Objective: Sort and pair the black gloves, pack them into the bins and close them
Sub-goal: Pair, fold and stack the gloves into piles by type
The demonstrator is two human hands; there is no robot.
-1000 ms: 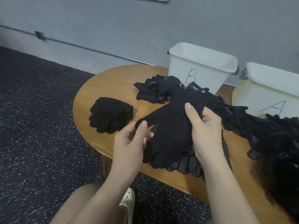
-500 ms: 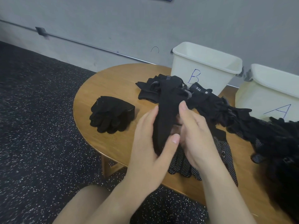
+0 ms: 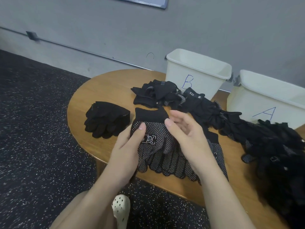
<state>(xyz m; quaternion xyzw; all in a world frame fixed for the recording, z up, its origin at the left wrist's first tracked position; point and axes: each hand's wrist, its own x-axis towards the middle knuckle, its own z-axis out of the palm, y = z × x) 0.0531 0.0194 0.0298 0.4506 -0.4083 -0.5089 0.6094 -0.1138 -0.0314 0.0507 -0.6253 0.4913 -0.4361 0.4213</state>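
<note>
Now, head view only. Left hand (image 3: 130, 146) grips dotted glove (image 3: 153, 141) at its left edge, thumb curled over the dotted palm side near the printed logo, fingers hidden underneath. Right hand (image 3: 184, 133) hovers just beside and over the glove's right side, fingers loosely spread, holding nothing; contact with the fabric cannot be told. Glove long axis runs away from the body: cuff at the far end, fingers toward the near table edge, lying over more dotted gloves (image 3: 178, 166) on the wooden table (image 3: 105, 86). So cuff lies beyond both hands, nearer the right fingertips; likely next grab point for lining up a pair.

Neat stack of gloves (image 3: 105, 119) sits left of the hands, apart from them, probably already paired. Loose heap (image 3: 156, 95) lies farther back, in front of bin B (image 3: 198, 75). Long unsorted pile (image 3: 264, 142) trails right toward bin A (image 3: 267, 103). Both bins open at the back of the table, no lids seen, insides not visible. Packing looks not yet begun; sorting stage, early. White perforated shoe (image 3: 121, 210) below the table edge.
</note>
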